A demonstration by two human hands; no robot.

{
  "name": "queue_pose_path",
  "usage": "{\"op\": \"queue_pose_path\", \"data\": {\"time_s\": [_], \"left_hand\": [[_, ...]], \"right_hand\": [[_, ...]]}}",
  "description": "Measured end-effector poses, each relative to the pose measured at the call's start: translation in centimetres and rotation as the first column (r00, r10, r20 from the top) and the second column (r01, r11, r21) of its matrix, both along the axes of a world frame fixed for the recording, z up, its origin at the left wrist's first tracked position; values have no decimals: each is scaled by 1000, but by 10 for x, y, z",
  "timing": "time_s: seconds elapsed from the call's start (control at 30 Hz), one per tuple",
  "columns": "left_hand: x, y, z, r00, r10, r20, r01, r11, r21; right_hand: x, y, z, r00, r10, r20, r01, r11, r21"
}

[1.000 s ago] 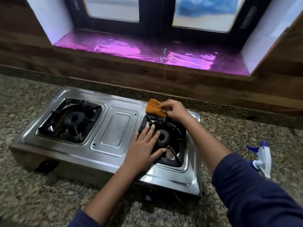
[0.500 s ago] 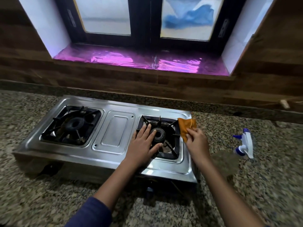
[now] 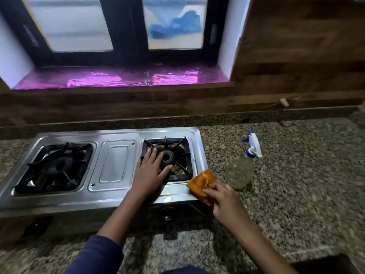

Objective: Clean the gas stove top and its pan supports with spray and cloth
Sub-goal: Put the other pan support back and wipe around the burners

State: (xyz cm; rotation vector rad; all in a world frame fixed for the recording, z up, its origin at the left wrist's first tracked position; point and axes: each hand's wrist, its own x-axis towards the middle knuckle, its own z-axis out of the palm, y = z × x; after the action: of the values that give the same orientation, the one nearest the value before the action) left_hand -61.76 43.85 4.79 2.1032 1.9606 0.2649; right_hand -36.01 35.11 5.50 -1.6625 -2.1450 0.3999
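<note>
Your right hand [image 3: 227,202] is now pinching the orange cloth [image 3: 201,184] at the stove's [image 3: 116,135] near right corner, having dragged it round from the far edge, so that rim is getting wiped. Your left hand [image 3: 150,173] is still lying flat, grip released, steadying the right pan support [image 3: 183,153]. The spray bottle [image 3: 242,171] is standing idle on the granite surface [image 3: 296,175], right of the stove.

My left hand [image 3: 151,173] lay flat over the near left part of the black square pan support [image 3: 178,155], hiding those prongs. My right hand [image 3: 224,198] covered the near end of the folded orange cloth [image 3: 200,183]. The stainless steel two-burner stove [image 3: 116,165] ran off the frame's left edge. The clear spray bottle [image 3: 240,174] looked blurred; I couldn't read its contents.
</note>
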Motion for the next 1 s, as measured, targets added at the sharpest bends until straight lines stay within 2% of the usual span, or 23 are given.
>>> {"op": "queue_pose_path", "data": {"time_s": [0.07,0.13,0.2,0.27,0.3,0.37,0.4,0.43,0.5,0.6,0.67,0.73,0.77,0.9,1.0], "left_hand": [[-1,1,1,1000,-12,-10,12,1000,-9],[-1,1,3,1000,4,16,-4,1000,-9],[5,-3,8,998,2,68,-5,999,32],[18,-13,16,980,-42,195,23,995,99],[28,-21,22,950,-71,305,38,993,115],[49,-39,36,828,-125,547,82,991,102],[59,-47,43,746,-123,655,101,992,72],[69,-54,47,660,-94,746,114,993,24],[88,-63,54,517,38,855,139,982,-128],[111,-66,58,338,342,877,235,872,-430],[121,-64,62,246,526,814,341,739,-580],[126,-63,65,151,654,742,429,632,-645],[126,-62,63,118,681,723,440,617,-653],[124,-68,48,113,657,746,325,685,-652],[120,-73,43,65,624,779,279,738,-614]], "right_hand": [[3,-8,2,1000,14,24,-14,1000,-18],[9,-11,4,999,32,-21,-33,996,-78],[18,-14,9,983,-34,-182,-3,980,-201],[28,-18,17,891,-216,-400,58,926,-372],[32,-19,21,781,-344,-522,76,881,-467],[36,-22,25,398,-580,-711,15,779,-627],[36,-23,28,202,-640,-741,-31,753,-658],[35,-24,34,62,-660,-749,-64,746,-663],[33,-24,45,-116,-653,-748,-97,757,-646],[25,-22,55,-249,-681,-689,-111,727,-678],[15,-20,60,-267,-685,-678,-137,723,-677],[6,-19,60,-234,-683,-692,-136,728,-672],[2,-19,59,-189,-696,-693,-130,717,-684],[2,-22,59,48,-745,-665,-81,661,-746],[13,-16,57,147,-766,-626,-92,619,-780]]}}
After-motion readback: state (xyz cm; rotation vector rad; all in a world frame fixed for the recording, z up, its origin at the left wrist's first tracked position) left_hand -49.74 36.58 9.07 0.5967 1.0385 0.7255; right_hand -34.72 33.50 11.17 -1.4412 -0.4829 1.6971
